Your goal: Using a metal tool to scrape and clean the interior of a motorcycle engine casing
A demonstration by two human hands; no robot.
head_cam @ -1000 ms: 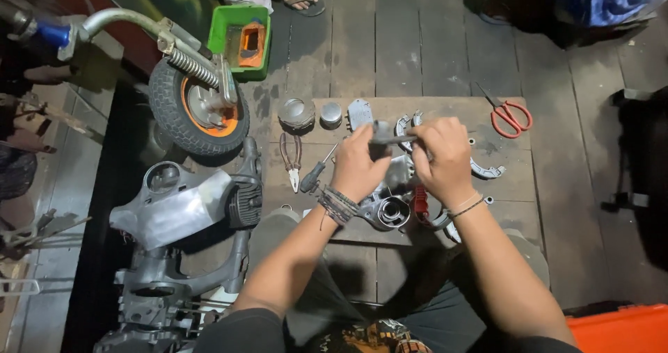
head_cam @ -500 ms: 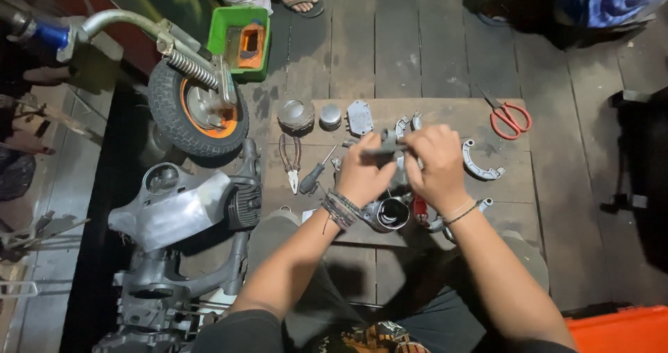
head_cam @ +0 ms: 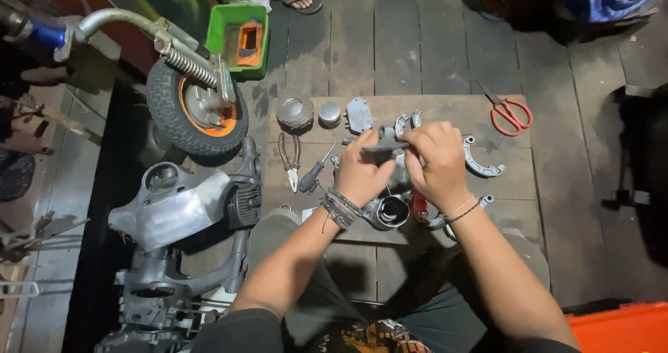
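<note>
Both hands closed on a small grey metal part (head_cam: 385, 144), left hand (head_cam: 362, 174) at its 7 o'clock, right hand (head_cam: 438, 162) at 4 o'clock, long axis 9-to-3, pliers (head_cam: 289, 159) further toward 9.

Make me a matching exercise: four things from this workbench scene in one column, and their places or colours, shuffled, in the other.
Things:
1. scissors
2. pliers
3. small wheel
4. plastic tray

Places or colours:
A. green, on the floor beyond the board's far left corner
B. orange hub, black tyre, left of the board
C. red handles, at the board's far right corner
D. on the board beside a screwdriver, left of the left hand

Pairs: 1-C, 2-D, 3-B, 4-A
</note>
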